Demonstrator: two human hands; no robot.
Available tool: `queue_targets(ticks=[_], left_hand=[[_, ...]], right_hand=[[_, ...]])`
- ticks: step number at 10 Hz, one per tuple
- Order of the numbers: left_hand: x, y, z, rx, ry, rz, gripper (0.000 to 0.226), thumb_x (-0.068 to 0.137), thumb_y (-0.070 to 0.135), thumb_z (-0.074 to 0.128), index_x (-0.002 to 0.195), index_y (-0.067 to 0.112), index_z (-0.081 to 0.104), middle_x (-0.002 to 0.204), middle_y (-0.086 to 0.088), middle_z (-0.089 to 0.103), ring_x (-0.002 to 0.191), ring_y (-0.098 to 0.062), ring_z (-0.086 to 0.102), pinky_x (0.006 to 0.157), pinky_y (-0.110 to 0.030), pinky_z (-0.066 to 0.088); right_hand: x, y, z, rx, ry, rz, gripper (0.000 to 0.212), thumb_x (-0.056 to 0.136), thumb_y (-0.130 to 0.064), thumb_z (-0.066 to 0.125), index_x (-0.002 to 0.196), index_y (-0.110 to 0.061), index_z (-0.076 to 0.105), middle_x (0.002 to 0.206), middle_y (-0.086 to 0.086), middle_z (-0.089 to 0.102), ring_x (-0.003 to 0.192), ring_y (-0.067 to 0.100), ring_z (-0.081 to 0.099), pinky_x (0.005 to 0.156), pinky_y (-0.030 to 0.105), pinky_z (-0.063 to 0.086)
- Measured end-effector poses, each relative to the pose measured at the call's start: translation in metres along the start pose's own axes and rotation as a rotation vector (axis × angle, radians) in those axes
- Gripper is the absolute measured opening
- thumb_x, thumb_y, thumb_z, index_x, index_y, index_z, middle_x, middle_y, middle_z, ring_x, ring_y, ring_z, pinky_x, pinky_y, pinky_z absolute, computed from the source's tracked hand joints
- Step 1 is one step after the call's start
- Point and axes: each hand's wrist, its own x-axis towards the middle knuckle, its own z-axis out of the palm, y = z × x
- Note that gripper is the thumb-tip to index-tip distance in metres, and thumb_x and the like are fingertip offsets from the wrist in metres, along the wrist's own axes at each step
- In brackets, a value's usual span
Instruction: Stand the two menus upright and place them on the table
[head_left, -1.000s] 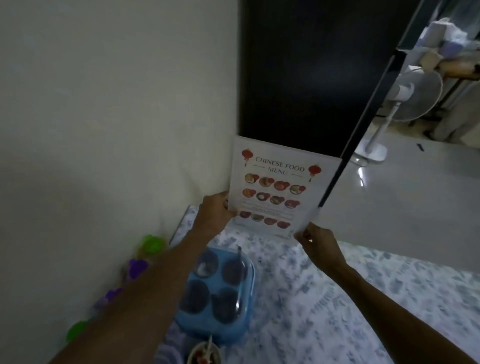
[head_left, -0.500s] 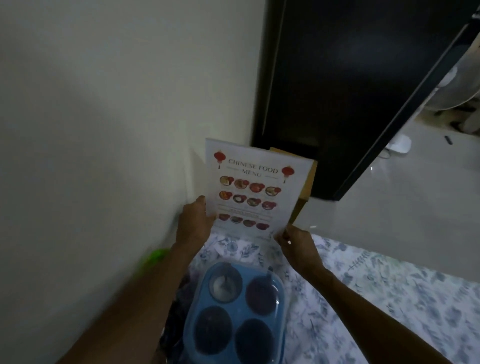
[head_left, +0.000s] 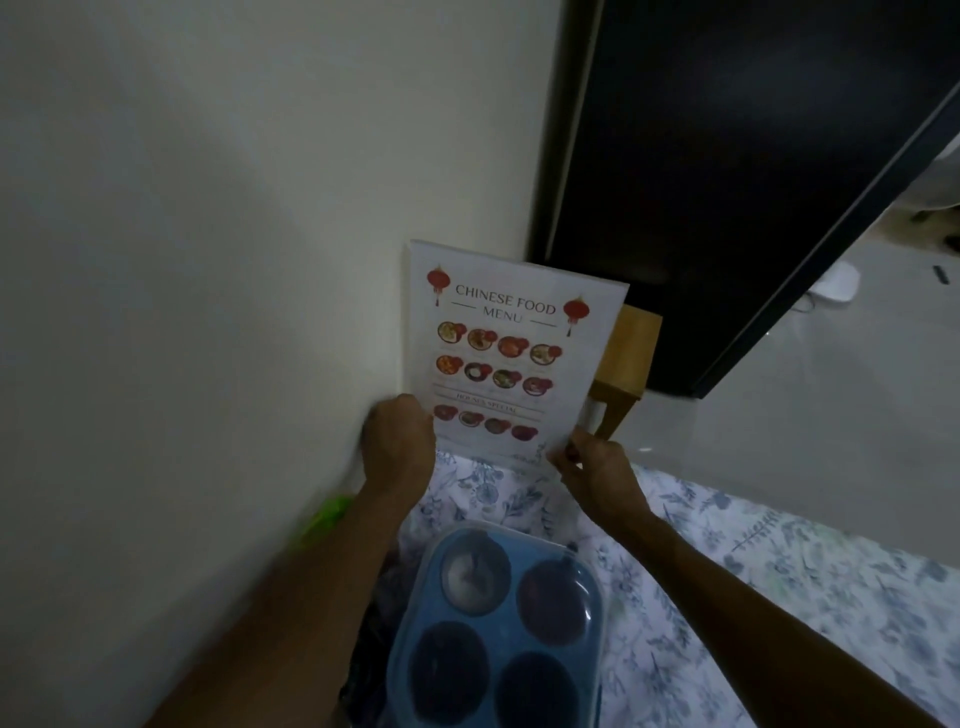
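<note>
Head view: one menu (head_left: 506, 353) is held upright at frame centre, its lower edge just above or at the far end of the desk (head_left: 779, 582), close beside the cream wall (head_left: 208, 260) on the left. Only one menu is visible; I cannot tell where the second is.

Left hand (head_left: 397, 447) is clamped on the menu's lower left edge, fingers wrapped behind the sheet. Right hand (head_left: 597, 467) pinches the lower right corner between thumb and fingertips. Both are closed on it.

Material, judged: flat rectangular panel with a clear, glossy border and a visible edge thickness at the upper left, so likely a printed sheet in an acrylic holder. It stays flat with no sag, so stiff and light. Smooth faces probably slip; a grip at the side edges low down, as now, seems best for setting the base square. Whether it has a foot is not visible.

Desk surface is a soft floral cloth, blue on white, slightly rumpled; an upright panel may rock on it.

Blue lidded container (head_left: 498, 623), moulded plastic with four round wells, sits at lower centre. Wooden stool (head_left: 626, 358) stands behind the menu, against the dark door (head_left: 727, 156).
</note>
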Motion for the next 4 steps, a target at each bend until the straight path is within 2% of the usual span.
queue_targets(ticks=[1, 3, 4], left_hand=[[0.0024, 0.0011, -0.0051, -0.011, 0.008, -0.016, 0.02, 0.095, 0.016, 0.063, 0.092, -0.003, 0.069, 0.093, -0.019, 0.073, 0.082, -0.031, 0.072, 0.058, -0.027, 0.046], [0.0048, 0.0029, -0.0061, -0.039, -0.001, -0.011, 0.018, 0.093, 0.017, 0.065, 0.098, -0.001, 0.067, 0.097, -0.018, 0.073, 0.082, -0.031, 0.072, 0.065, -0.034, 0.057], [0.0036, 0.0035, -0.0054, -0.017, 0.016, -0.018, 0.017, 0.094, 0.017, 0.064, 0.096, 0.0, 0.067, 0.096, -0.016, 0.073, 0.082, -0.029, 0.072, 0.061, -0.027, 0.052]], right_hand=[[0.0042, -0.0045, 0.0076, -0.012, -0.009, 0.026, 0.031, 0.098, -0.018, 0.06, 0.129, -0.011, 0.058, 0.13, 0.013, 0.066, 0.114, 0.031, 0.066, 0.096, 0.045, 0.057], [0.0002, -0.0088, 0.0083, 0.001, 0.0, 0.043, 0.031, 0.098, -0.017, 0.059, 0.129, -0.011, 0.058, 0.13, 0.013, 0.066, 0.116, 0.031, 0.065, 0.097, 0.044, 0.056], [-0.0001, -0.0099, 0.0086, 0.015, 0.02, 0.058, 0.031, 0.098, -0.017, 0.059, 0.128, -0.011, 0.057, 0.129, 0.013, 0.066, 0.116, 0.03, 0.065, 0.095, 0.041, 0.054]])
